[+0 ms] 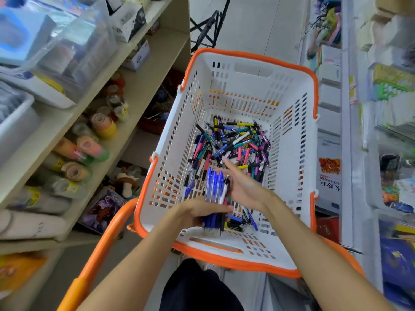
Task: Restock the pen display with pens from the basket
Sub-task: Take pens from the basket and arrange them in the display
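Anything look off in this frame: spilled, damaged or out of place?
Nothing stands out. The loose pens lie jumbled, but all inside the basket. The left hand grips a bundle of blue pens; the right hand reaches beside it. Shelf goods look orderly, though blurred.

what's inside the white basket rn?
Loose mixed-colour pens on the basket floor; left hand grips a blue pen bundle, right hand alongside. Hands hide what's beneath.

My left hand point(197, 212) holds a bunch of blue pens point(214, 198) over the white and orange basket point(292, 122). My right hand point(242, 185) touches the bunch, fingers spread. More pens point(235, 142) lie farther in.
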Motion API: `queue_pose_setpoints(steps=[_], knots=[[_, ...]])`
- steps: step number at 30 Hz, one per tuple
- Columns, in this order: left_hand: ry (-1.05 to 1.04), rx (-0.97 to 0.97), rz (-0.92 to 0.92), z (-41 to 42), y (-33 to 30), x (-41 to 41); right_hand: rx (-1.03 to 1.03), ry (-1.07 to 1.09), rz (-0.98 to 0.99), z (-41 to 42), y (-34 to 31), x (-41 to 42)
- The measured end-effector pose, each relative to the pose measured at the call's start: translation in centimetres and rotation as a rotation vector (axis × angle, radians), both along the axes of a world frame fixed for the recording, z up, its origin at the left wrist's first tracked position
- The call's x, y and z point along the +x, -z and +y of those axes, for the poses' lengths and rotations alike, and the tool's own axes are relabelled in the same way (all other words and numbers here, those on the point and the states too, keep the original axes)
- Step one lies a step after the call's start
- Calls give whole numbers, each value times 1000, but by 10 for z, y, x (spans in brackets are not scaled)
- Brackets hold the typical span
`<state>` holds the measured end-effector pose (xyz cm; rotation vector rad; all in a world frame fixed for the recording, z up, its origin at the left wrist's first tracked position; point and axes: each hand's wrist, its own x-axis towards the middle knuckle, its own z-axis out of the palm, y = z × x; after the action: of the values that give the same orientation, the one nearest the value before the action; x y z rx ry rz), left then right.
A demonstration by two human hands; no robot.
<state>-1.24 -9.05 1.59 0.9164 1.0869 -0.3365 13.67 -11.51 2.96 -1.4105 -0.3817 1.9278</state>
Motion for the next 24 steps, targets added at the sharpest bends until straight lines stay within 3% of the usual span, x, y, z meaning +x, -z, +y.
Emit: queue_pose_setpoints(steps=[5, 9, 15, 20, 24], knots=[[-149, 99, -114, 2, -16, -7, 98, -190, -89, -10, -11, -12], [-134, 159, -229, 7, -57, -20, 186, -269, -53, -1, -53, -19], [-349, 225, -427, 5, -127, -52, 308, -336, -58, 21, -130, -45], [-487, 277, -477, 1, -183, -109, 453, -509, -204, 39, -182, -106], [-576, 340, -538, -15, -218, -178, 498, -610, -115, 42, -213, -173]])
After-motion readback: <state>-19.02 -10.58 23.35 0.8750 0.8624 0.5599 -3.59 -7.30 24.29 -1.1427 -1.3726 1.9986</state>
